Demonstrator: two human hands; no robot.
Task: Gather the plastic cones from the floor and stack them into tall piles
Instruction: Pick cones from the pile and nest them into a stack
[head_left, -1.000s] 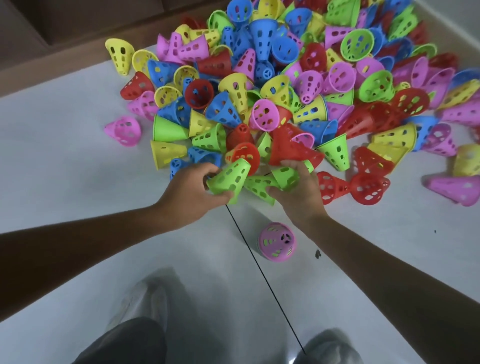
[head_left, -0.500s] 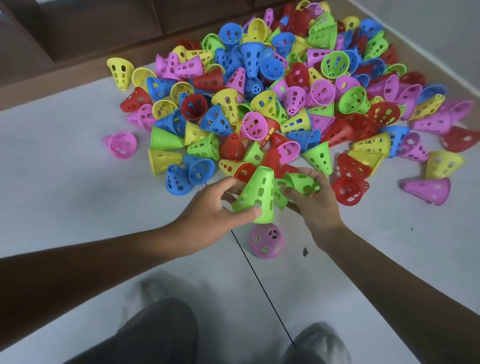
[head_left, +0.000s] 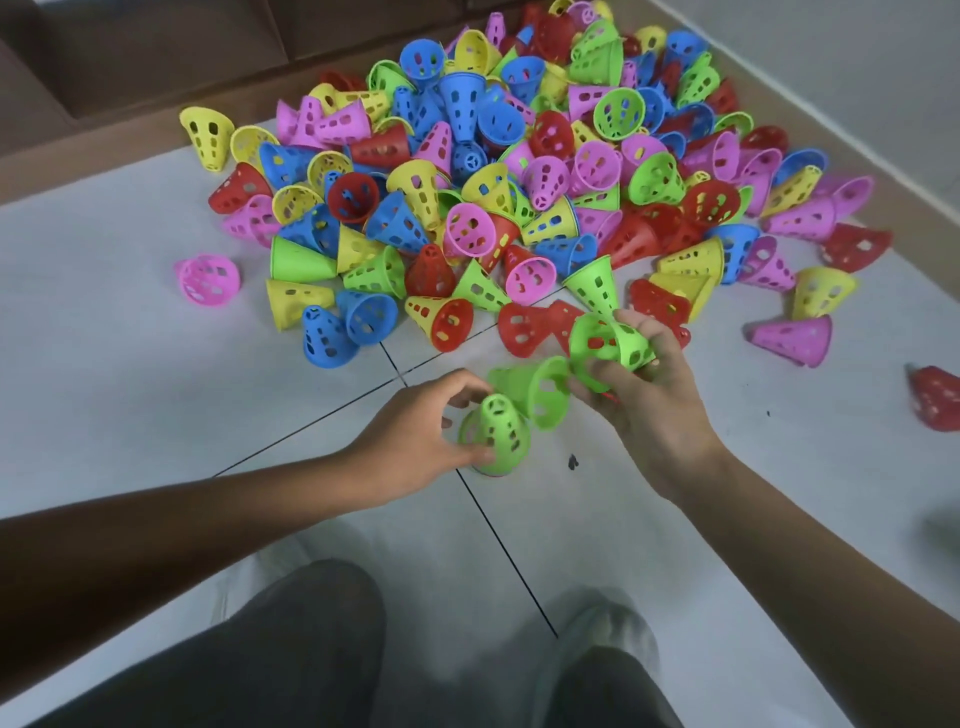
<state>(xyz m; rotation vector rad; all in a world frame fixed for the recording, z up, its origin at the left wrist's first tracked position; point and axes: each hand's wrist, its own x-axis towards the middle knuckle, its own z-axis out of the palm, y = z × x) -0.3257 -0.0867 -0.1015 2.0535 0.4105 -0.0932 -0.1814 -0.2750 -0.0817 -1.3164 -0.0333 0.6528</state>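
An upright green plastic cone with holes (head_left: 496, 434) is held by the curled left hand (head_left: 415, 447). Two more green plastic cones (head_left: 613, 345) are gripped by the right hand (head_left: 644, 395). The big cone pile (head_left: 519, 182) lies at twelve o'clock. Bare white floor (head_left: 104, 389) lies at nine o'clock.

- Under everything we see a pale grey tiled floor (head_left: 130, 374), smooth and faintly glossy.
- Thin dark grout lines (head_left: 498, 535) cross it; one runs diagonally towards the bottom, another branches off to the left.
- We notice a small dark speck (head_left: 572, 461) lying on the tile just right of the diagonal line.
- Along the top left stands dark brown wooden furniture (head_left: 156, 47), with a lighter brown strip (head_left: 78, 161) at its foot where it meets the floor.
- At the top right a light grey wall (head_left: 857, 67) rises, edged by a pale skirting board (head_left: 831, 135) that runs diagonally.
- At the bottom we see dark grey trouser legs (head_left: 291, 654) and blurred pale footwear (head_left: 597, 623).
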